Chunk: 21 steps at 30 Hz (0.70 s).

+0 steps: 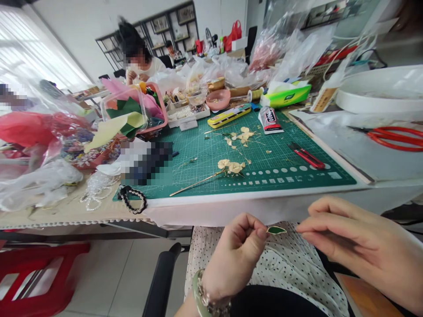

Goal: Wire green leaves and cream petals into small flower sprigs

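One small green leaf with a gold edge is pinched in the left hand's fingertips; to its right, the right hand has fingertips held close together.

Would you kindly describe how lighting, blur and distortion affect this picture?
In the head view, the window is washed out at upper left; wide-angle distortion stretches the edges, including the white basin; the right hand looks slightly soft beside the crisper green leaf piece; and pixelation hides detail on the dark item at the mat's left.

1 pale green bangle, 1 silvery bracelet and black-dotted white clothing are worn.
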{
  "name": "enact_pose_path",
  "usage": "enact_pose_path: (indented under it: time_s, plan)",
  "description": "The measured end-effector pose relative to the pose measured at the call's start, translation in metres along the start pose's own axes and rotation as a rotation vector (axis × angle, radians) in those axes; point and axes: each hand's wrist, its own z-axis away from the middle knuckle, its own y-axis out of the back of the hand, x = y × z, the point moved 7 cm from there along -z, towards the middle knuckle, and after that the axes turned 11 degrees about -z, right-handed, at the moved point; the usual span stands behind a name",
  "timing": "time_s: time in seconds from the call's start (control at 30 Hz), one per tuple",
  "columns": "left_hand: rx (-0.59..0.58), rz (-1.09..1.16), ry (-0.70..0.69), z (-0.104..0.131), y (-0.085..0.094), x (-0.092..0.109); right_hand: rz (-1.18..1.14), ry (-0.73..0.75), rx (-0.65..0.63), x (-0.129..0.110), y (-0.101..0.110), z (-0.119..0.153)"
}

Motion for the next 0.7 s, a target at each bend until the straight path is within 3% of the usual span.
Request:
enact_pose_path:
  time_s: [0.1,0.17,0.27,0.33,0.43,0.57,0.7]
  plan:
    - [0.062,-0.112,-0.043,0.002,0.0,0.005,-0.088,-0.01,-0.17,-0.012,-0.017,0.01]
    - [0.091,-0.265,-0.056,0.004,-0.003,0.008,-0.153,-0.003,-0.214,-0.021,-0.022,0.009]
    - [0.088,-0.446,-0.079,0.008,-0.012,0.014,-0.146,-0.002,-0.026,-0.018,-0.009,-0.007]
    - [0.036,-0.436,-0.099,0.01,-0.019,0.017,-0.108,-0.022,0.111,-0.007,-0.002,-0.017]
    - [-0.012,-0.336,-0.109,0.012,-0.022,0.018,-0.161,-0.155,0.041,0.015,-0.023,-0.017]
    - [0.156,-0.387,-0.133,0.011,-0.005,0.014,-0.319,-0.245,-0.124,0.01,-0.061,0.011]
    - [0.297,-0.549,-0.282,0.011,0.003,0.017,-0.212,-0.088,0.035,-0.014,-0.056,0.029]
